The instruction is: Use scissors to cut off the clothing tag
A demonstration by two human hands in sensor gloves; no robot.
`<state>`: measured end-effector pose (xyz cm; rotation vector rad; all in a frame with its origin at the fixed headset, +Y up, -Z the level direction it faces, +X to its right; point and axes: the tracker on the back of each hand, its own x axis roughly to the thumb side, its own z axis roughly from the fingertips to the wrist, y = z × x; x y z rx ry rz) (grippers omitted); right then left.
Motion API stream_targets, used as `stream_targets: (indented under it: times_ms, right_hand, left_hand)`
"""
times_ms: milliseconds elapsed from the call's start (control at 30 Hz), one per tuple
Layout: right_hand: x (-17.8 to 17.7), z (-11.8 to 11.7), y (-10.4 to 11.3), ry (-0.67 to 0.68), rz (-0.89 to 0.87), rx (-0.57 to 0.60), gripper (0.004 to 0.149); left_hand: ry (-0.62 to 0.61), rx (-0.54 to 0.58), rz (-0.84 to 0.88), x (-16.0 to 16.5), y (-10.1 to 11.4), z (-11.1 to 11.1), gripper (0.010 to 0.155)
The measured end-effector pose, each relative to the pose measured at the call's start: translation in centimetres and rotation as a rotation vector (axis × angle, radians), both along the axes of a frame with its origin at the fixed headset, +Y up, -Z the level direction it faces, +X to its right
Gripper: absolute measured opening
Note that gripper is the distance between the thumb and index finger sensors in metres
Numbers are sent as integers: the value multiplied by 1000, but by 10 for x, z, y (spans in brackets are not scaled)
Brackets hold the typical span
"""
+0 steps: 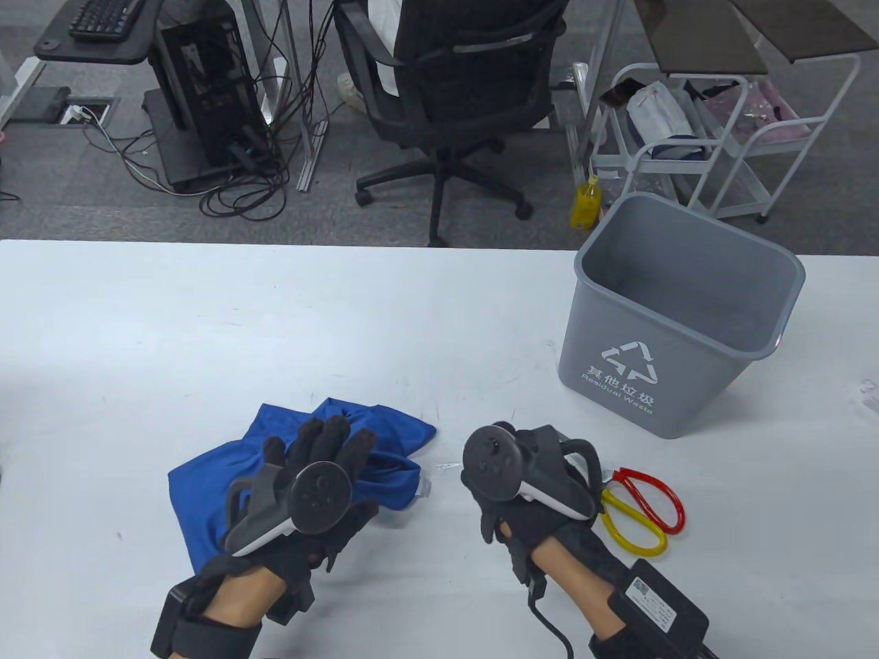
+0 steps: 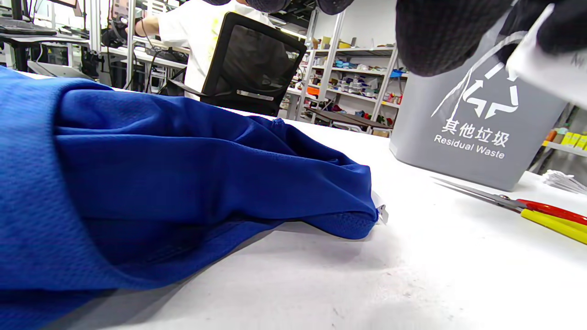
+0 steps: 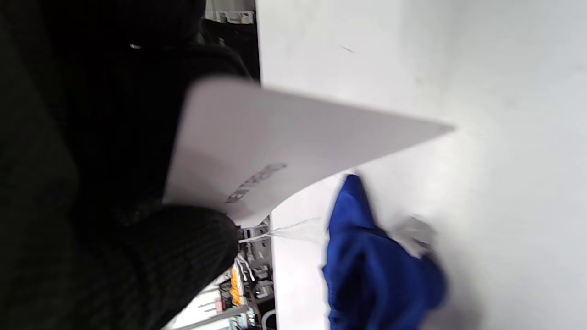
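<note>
A blue garment point(image 1: 206, 494) lies crumpled at the table's front left; it also shows in the left wrist view point(image 2: 183, 174) and the right wrist view point(image 3: 376, 275). My left hand point(image 1: 323, 446) is over it, open, fingers spread, holding nothing. My right hand point(image 1: 491, 473) is just right of the garment and pinches a white card tag point(image 3: 275, 151) between gloved fingers point(image 3: 192, 243); a thin plastic thread trails from the tag. The tag also shows in the left wrist view point(image 2: 545, 68). The scissors point(image 1: 638, 508), with red and yellow handles, lie on the table right of my right hand.
A grey waste bin point(image 1: 680, 316) marked "Residual Waste" stands at the back right of the white table point(image 1: 275, 329). A small white label point(image 1: 424, 487) sticks out at the garment's right edge. A black box point(image 1: 659, 604) is strapped to my right forearm.
</note>
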<state>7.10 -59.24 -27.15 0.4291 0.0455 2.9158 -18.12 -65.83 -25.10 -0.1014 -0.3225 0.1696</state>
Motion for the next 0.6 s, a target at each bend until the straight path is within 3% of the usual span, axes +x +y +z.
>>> stream_targets:
  times_ms: [167, 333, 433, 600]
  right_hand:
    - [40, -19, 67, -121, -137, 123, 33]
    - [96, -50, 124, -285, -132, 288, 33]
    - [127, -65, 142, -372, -133, 319, 34]
    - [166, -83, 147, -498, -59, 325, 34]
  left_hand:
    - [6, -8, 1, -1, 0, -1, 83]
    - [20, -4, 5, -4, 1, -2, 83]
    - [26, -5, 7, -6, 2, -3, 83]
    - [34, -15, 5, -8, 1, -5, 83]
